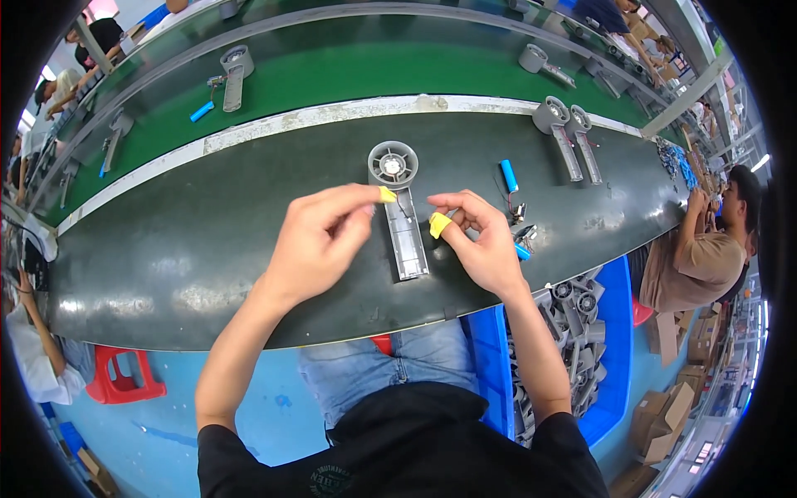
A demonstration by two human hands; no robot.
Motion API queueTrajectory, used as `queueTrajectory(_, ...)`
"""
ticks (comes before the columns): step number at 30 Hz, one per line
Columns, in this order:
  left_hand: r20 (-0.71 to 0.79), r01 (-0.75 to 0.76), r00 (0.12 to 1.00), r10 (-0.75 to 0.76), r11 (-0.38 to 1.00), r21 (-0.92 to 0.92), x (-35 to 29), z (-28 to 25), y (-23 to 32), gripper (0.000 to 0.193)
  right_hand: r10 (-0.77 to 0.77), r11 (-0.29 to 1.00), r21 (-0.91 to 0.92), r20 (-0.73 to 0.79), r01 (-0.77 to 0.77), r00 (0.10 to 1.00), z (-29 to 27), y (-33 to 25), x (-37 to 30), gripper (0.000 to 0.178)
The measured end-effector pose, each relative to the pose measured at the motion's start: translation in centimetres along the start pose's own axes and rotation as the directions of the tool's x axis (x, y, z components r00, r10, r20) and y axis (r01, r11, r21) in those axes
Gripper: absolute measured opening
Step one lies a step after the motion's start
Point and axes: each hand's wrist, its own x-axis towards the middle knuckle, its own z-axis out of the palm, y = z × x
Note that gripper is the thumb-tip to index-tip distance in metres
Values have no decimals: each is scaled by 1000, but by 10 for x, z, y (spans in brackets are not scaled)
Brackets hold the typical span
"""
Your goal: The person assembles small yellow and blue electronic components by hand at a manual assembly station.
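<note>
Dark worktop [183, 241] is occupied by a grey fan [404, 228], laid between the left hand [320, 236] and the right hand [481, 246]. The left is half curled by the fan's neck; whether anything is gripped cannot be told. The right is loosely parted, nothing visibly grasped.

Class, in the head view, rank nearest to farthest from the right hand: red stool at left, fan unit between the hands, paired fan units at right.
1. Fan unit: just left of the right hand.
2. Paired fan units: ahead, rightward.
3. Red stool: far left, on the floor.
</note>
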Motion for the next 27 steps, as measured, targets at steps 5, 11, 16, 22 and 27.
queueTrajectory(5, 224, -336, 940, 259, 821, 462, 8, 11, 3, 27, -51, 998, -43, -21, 50, 998, 8, 8, 5, 26)
queueTrajectory(11, 68, -258, 966, 249, 913, 316, 19, 27, -15, 16, -225, 973, -71, -108, 218, 968, 20, 8, 11, 24)
queueTrajectory(16, -66, 232, 970, -234, 972, -39, 23, 18, -14, 15, -370, 918, -185, -90, 350, 925, 34, 4, 21, 23)
queueTrajectory(22, 147, -249, 967, 207, 890, 381, 29, -8, -4, 22, -319, 935, -202, -130, 290, 939, 26, 10, 23, 17)
queueTrajectory(27, 311, -448, 893, 326, 719, 531, 21, -6, -3, 24, -325, 933, -199, -103, 301, 940, 27, 13, 24, 17)
